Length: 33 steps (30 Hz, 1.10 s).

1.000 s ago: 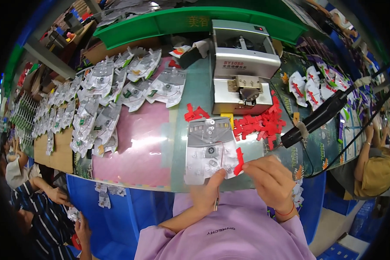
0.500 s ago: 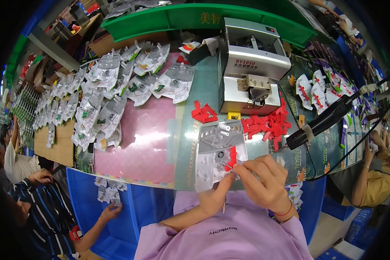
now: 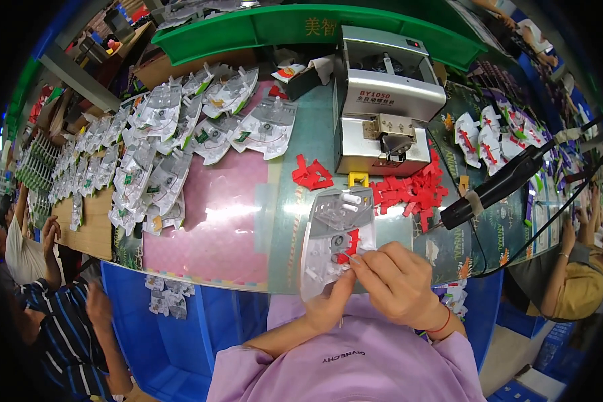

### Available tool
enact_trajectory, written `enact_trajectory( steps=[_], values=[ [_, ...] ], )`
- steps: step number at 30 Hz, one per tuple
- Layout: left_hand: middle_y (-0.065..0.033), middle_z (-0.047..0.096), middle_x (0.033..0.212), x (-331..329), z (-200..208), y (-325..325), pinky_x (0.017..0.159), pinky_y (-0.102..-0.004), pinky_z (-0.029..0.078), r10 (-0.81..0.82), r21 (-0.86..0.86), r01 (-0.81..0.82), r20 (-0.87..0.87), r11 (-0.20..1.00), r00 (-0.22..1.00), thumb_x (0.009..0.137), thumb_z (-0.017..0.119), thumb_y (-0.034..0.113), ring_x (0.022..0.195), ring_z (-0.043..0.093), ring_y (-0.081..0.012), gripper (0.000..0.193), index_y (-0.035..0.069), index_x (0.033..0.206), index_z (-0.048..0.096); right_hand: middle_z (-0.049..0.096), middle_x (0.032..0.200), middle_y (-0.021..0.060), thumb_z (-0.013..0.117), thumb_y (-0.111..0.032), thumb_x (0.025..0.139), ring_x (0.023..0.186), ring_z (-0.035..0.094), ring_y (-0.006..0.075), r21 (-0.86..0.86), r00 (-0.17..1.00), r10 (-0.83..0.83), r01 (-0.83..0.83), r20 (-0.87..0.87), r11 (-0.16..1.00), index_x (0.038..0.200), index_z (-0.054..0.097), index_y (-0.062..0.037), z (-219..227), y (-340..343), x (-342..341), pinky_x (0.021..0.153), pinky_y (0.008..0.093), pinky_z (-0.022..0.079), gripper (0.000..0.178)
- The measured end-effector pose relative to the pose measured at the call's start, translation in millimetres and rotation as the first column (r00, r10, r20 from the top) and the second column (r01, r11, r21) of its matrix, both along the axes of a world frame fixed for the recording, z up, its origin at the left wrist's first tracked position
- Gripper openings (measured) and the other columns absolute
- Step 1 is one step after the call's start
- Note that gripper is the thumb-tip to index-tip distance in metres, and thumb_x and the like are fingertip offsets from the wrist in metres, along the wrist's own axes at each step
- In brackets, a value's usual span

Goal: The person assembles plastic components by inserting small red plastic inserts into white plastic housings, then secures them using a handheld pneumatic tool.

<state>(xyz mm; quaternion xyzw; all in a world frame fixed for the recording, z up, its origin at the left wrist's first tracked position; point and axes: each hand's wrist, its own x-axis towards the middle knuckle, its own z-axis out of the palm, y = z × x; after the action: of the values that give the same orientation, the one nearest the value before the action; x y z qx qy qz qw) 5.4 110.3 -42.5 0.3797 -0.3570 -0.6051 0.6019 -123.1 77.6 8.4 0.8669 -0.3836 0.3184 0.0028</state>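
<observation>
A translucent grey-white plastic toy housing (image 3: 318, 244) is tilted up at the table's front edge, its inner side with posts and a dark round part facing up. My left hand (image 3: 331, 305) grips its lower edge, thumb on top and the other fingers hidden beneath. A red plastic piece (image 3: 350, 246) lies inside the housing on its right side. My right hand (image 3: 398, 285) has thumb and forefinger pinched at the lower end of that red piece; whatever is between the fingertips is too small to make out.
Behind the housing stands a silver screw feeder (image 3: 385, 100), with loose red pieces (image 3: 412, 191) before it. A black electric screwdriver (image 3: 489, 191) hangs at the right. Several assembled housings (image 3: 157, 114) cover the left side. Blue bins (image 3: 174, 362) sit below; a co-worker (image 3: 67, 328) is at the left.
The red piece has shifted slightly left and up within the housing, and my right fingertips have moved slightly left. The co-worker's hand has lifted out of the blue bin.
</observation>
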Motion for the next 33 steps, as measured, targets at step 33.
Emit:
enact_trajectory(
  steps=[33],
  values=[
    [-0.0041, 0.056, 0.074, 70, -3, -7, 0.051, -0.0235, 0.042, -0.567, 0.385, 0.511, 0.037, 0.768, 0.823, 0.063, 0.058, 0.0, 0.059, 0.052, -0.0086, 0.034, -0.005, 0.096, 0.052, 0.051, 0.079, 0.0085, 0.055, -0.004, 0.068, 0.07, 0.055, 0.0213, 0.134, 0.945, -0.049, 0.097, -0.324, 0.986, 0.094, 0.054, -0.0047, -33, -95, 36, 0.048, 0.0336, 0.044, 0.026]
  ],
)
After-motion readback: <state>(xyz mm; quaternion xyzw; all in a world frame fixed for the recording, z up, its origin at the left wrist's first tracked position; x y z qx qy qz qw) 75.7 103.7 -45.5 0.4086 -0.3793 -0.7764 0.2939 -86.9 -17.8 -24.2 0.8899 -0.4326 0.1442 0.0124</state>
